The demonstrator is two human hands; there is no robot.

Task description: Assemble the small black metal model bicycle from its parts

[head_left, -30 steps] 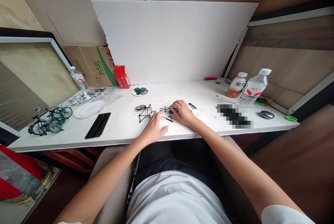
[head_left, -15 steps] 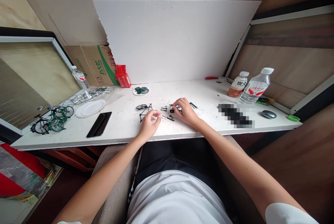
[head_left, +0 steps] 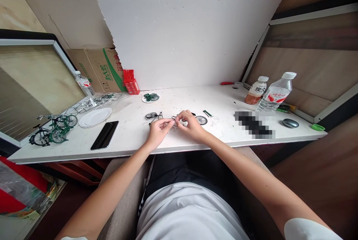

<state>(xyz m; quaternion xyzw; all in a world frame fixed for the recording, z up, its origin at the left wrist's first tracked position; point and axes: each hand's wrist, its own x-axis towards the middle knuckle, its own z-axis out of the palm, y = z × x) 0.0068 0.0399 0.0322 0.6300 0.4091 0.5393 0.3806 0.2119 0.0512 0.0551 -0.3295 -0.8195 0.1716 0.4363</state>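
Observation:
My left hand (head_left: 159,131) and my right hand (head_left: 191,125) meet fingertip to fingertip just above the white table. Both are closed in a pinch; what lies between the fingers is too small to name. Behind my left hand lies a black model bicycle frame with a wheel (head_left: 151,115), partly covered by the hand. A loose spoked wheel (head_left: 201,120) rests just right of my right hand, with other small dark parts hidden behind its fingers. Farther right is a small green part (head_left: 207,113).
Assembled model bicycles (head_left: 54,130) stand at the left, near a phone (head_left: 104,135) and white paper plates (head_left: 95,117). A plate with green parts (head_left: 151,97) is at the back. Bottles (head_left: 275,92) and a computer mouse (head_left: 290,123) are on the right.
My right hand has moved left, away from the dark parts, until its fingertips meet those of my left hand. The spoked wheel beside it is now uncovered.

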